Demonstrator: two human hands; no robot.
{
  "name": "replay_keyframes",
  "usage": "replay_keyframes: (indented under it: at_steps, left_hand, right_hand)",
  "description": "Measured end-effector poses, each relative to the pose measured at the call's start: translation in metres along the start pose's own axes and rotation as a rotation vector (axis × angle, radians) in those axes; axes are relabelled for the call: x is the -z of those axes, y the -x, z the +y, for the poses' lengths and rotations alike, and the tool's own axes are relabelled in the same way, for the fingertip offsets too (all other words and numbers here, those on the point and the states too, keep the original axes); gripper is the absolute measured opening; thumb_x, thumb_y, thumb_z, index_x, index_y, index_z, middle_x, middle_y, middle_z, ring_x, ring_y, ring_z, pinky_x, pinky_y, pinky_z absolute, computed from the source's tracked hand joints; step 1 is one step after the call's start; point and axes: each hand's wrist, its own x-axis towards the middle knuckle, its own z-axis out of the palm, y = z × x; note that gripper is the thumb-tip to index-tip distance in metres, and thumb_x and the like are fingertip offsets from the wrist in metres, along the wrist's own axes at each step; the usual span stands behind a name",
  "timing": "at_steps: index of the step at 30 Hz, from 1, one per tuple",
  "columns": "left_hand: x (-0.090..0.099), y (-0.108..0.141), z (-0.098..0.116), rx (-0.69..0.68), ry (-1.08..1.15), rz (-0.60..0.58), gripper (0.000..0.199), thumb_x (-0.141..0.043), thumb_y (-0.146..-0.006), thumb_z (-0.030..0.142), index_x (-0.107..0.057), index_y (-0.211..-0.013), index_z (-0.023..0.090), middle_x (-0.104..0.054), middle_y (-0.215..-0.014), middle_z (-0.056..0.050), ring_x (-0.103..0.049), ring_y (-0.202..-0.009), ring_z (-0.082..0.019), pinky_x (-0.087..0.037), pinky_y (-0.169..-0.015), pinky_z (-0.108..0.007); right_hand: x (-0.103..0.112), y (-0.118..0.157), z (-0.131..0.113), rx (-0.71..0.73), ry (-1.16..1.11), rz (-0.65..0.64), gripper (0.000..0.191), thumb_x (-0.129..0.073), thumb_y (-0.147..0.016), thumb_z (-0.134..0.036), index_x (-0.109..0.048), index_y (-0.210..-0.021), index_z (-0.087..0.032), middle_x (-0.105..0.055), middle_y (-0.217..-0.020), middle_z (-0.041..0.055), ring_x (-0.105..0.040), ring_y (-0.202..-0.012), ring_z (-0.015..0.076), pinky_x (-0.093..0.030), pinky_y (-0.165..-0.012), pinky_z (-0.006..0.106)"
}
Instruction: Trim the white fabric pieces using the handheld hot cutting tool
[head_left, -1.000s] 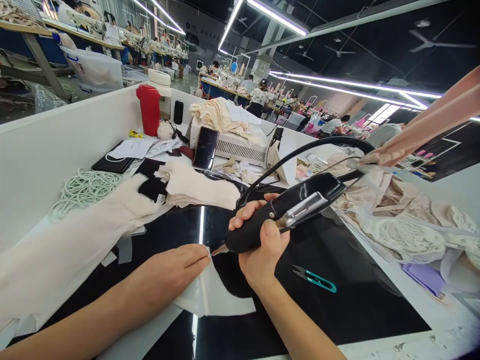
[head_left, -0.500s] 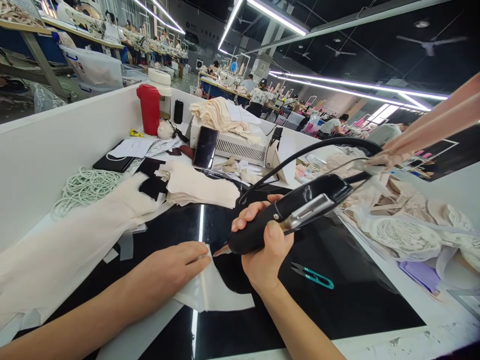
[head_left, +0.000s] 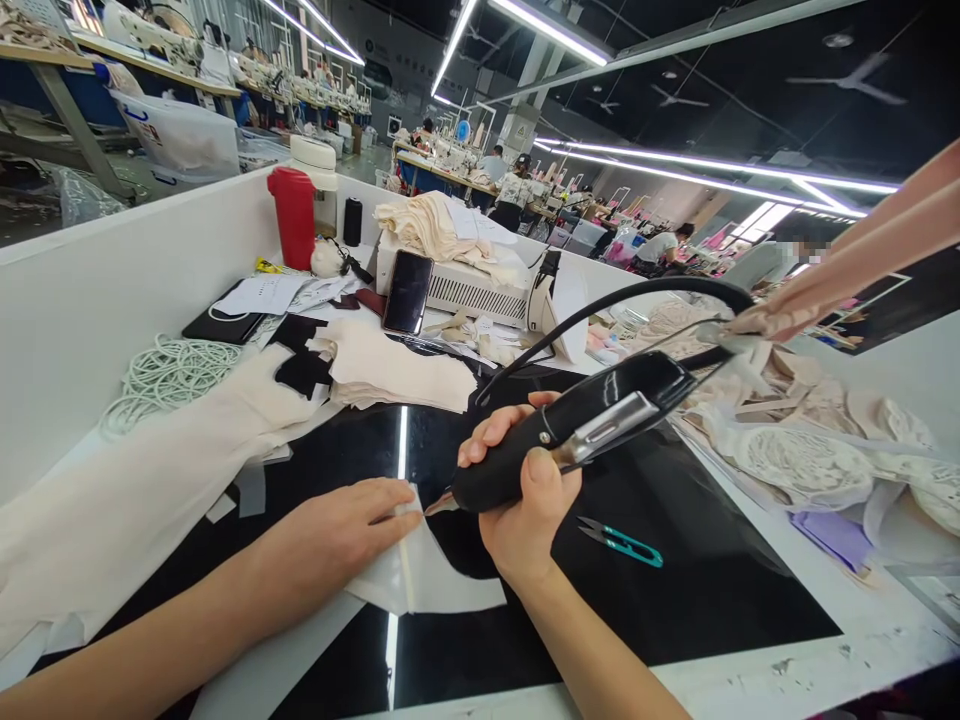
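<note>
My right hand (head_left: 529, 500) is wrapped around a black corded handheld tool (head_left: 495, 470) with a silver lever along its side, the thumb by the lever's end. The tool slants down to the left, and its narrow metal tip (head_left: 441, 504) is at the edge of a cream fabric piece (head_left: 450, 592), close to my left fingertips. My left hand (head_left: 352, 530) lies flat on that fabric, fingers stretched out. A seam-like strip runs along the piece beneath the fingers. Thread snips (head_left: 621, 542) with teal handles lie right of my right wrist.
Stacked cream fabric pieces (head_left: 397, 370) and a phone (head_left: 407, 292) stand beyond my hands. Long cream fabric (head_left: 142, 480) and green cord (head_left: 176, 375) lie at left. Lace garments (head_left: 795, 455) heap at right. A pink strap (head_left: 847, 260) hangs by the tool's rear; its black cable (head_left: 592, 315) arches behind.
The whole view has shifted slightly. Both hands keep nearly the same pose, with the tool's tip still by the left fingertips.
</note>
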Motion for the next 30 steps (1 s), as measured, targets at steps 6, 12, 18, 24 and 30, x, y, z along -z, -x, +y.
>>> replay_keyframes:
  at_steps: [6,12,18,24,30]
  left_hand:
    - [0.0,0.001,-0.003,-0.01,0.012,-0.028,0.047,-0.035,-0.097,-0.003,-0.062,-0.129,0.017,-0.069,-0.132,-0.011,-0.068,-0.123,-0.021,-0.061,-0.1,-0.035]
    - [0.011,-0.006,0.003,-0.064,0.034,-0.031,0.041,-0.037,-0.101,0.0,-0.062,-0.129,0.013,-0.069,-0.129,-0.014,-0.065,-0.123,-0.025,-0.053,-0.112,-0.046]
    - [0.016,-0.016,0.013,0.045,0.219,-0.126,0.038,-0.041,-0.098,-0.001,-0.064,-0.119,0.019,-0.066,-0.108,-0.006,-0.066,-0.099,-0.019,-0.059,-0.089,-0.031]
    - [0.016,-0.01,0.012,0.036,0.182,-0.165,0.037,-0.039,-0.098,-0.001,-0.063,-0.119,0.019,-0.064,-0.114,-0.008,-0.064,-0.103,-0.021,-0.058,-0.087,-0.031]
    - [0.014,-0.002,0.014,0.009,0.109,-0.12,0.043,-0.038,-0.098,-0.001,-0.063,-0.126,0.02,-0.064,-0.126,-0.01,-0.064,-0.116,-0.025,-0.058,-0.1,-0.04]
  right_hand:
    - [0.0,0.0,-0.002,-0.014,0.025,0.004,0.028,-0.072,-0.09,-0.036,-0.057,-0.112,-0.028,-0.063,-0.078,-0.0059,-0.061,-0.06,0.012,-0.054,-0.058,0.028]
    - [0.001,-0.002,-0.012,0.004,0.072,0.053,0.035,-0.075,-0.084,-0.043,-0.056,-0.11,-0.028,-0.061,-0.076,-0.0056,-0.059,-0.056,0.0133,-0.053,-0.052,0.029]
    - [0.006,0.002,-0.013,-0.013,0.014,0.029,0.034,-0.075,-0.086,-0.039,-0.057,-0.112,-0.028,-0.063,-0.079,-0.0051,-0.06,-0.06,0.012,-0.053,-0.055,0.026]
    - [0.005,0.006,-0.011,-0.033,0.024,0.017,0.036,-0.075,-0.088,-0.043,-0.055,-0.114,-0.028,-0.063,-0.082,-0.0043,-0.061,-0.061,0.0129,-0.054,-0.057,0.029]
    - [0.002,0.009,-0.01,-0.042,0.015,0.008,0.04,-0.078,-0.086,-0.045,-0.055,-0.114,-0.028,-0.063,-0.082,-0.004,-0.06,-0.061,0.0129,-0.056,-0.056,0.029]
